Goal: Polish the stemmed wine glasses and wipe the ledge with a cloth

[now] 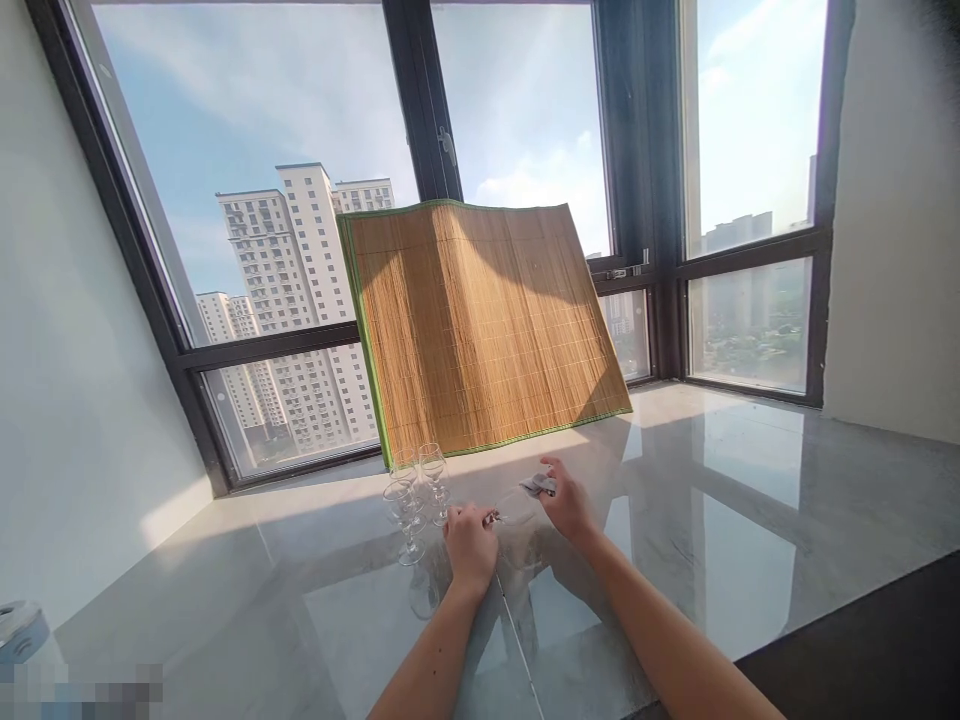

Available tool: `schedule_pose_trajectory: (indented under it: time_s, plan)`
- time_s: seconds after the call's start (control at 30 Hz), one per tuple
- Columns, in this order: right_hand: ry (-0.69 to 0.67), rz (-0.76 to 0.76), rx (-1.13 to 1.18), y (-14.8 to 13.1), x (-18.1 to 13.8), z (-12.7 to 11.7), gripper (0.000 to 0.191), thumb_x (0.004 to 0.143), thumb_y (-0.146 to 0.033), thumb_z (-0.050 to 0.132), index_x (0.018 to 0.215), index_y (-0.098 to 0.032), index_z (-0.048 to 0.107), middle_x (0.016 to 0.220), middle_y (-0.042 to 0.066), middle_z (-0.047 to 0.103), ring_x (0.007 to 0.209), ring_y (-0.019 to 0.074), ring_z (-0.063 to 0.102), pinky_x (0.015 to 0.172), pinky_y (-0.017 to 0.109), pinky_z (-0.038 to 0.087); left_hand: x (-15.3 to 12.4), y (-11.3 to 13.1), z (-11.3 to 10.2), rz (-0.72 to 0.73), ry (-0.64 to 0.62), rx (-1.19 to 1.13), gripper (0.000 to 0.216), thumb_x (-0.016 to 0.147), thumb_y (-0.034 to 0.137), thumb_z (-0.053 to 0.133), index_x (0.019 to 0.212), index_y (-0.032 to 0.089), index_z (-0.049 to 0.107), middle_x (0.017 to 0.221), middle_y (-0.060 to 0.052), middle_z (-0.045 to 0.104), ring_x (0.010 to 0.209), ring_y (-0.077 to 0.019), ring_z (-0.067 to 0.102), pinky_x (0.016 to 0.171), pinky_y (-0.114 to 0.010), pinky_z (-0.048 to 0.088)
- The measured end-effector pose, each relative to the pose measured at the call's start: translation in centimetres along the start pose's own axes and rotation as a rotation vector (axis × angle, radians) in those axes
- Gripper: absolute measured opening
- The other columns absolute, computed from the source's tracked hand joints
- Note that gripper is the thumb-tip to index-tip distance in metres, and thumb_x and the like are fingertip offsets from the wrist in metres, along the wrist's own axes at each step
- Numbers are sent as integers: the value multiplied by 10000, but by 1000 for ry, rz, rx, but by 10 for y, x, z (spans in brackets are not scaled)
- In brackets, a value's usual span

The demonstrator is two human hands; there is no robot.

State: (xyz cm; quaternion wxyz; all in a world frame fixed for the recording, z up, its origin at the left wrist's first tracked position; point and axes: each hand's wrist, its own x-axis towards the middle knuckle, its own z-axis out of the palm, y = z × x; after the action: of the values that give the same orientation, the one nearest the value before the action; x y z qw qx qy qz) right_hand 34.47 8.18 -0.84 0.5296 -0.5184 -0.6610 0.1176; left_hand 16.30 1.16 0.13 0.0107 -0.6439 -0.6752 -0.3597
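A clear stemmed glass (516,507) lies sideways between my hands, its outline faint against the shiny surface. My left hand (470,545) is closed around its stem end, and a small dark and pale detail shows by the fingers. In my right hand (568,505) is a crumpled grey-white cloth (538,485), held close to the glass's bowl with the fingers bent. Just left of my left hand, several clear stemmed glasses (410,520) stand upright in a tight group, partly overlapping one another.
A bamboo mat (487,330) with green edging leans against the window frame (424,100) behind the glasses. The glossy grey ledge (720,480) reflects the windows. A pale roll-shaped object (22,632) stands at lower left. One thin white line (517,640) runs toward me.
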Motion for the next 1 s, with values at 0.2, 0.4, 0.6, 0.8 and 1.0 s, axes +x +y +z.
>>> schedule_pose_trajectory:
  time_s: [0.2, 0.4, 0.6, 0.8, 1.0]
  plan:
    - [-164, -55, 155, 0, 0, 5, 523, 623, -71, 531, 1121, -222, 585, 772, -13, 621, 665, 150, 566, 643, 252, 393, 1, -3, -4, 22, 11, 128, 323, 827, 141, 517, 971, 267, 777, 875, -77, 700, 999, -287, 556, 854, -375, 381]
    - [-293, 80, 581, -11, -1, 1, 604, 520, -103, 531, 1115, -184, 601, 659, -53, 525, 575, 113, 460, 518, 216, 331, 2, -3, -1, 61, -31, 140, 358, 824, 113, 496, 979, 259, 784, 850, -85, 694, 981, -275, 549, 857, -363, 382]
    - [-230, 315, 829, -28, -4, -12, 594, 532, -173, 606, 1125, -203, 603, 683, -55, 537, 526, 92, 429, 493, 219, 319, 4, 0, 3, 31, -80, 20, 283, 849, 175, 537, 1006, 244, 762, 885, -62, 708, 1011, -253, 548, 861, -323, 379]
    - [94, 402, 750, -16, 3, -14, 546, 567, -267, 667, 1100, -191, 578, 747, -21, 574, 595, 131, 489, 536, 249, 366, 4, 1, 11, -10, -65, -78, 169, 880, 268, 549, 893, 208, 706, 789, -49, 680, 891, -225, 582, 757, -290, 367]
    - [-49, 250, 509, -3, 2, 4, 524, 546, -181, 584, 1069, -198, 551, 691, -41, 557, 611, 141, 484, 553, 248, 362, 6, -2, 20, 59, -6, -309, 314, 912, 344, 477, 703, 177, 641, 700, -38, 619, 679, -175, 546, 651, -275, 342]
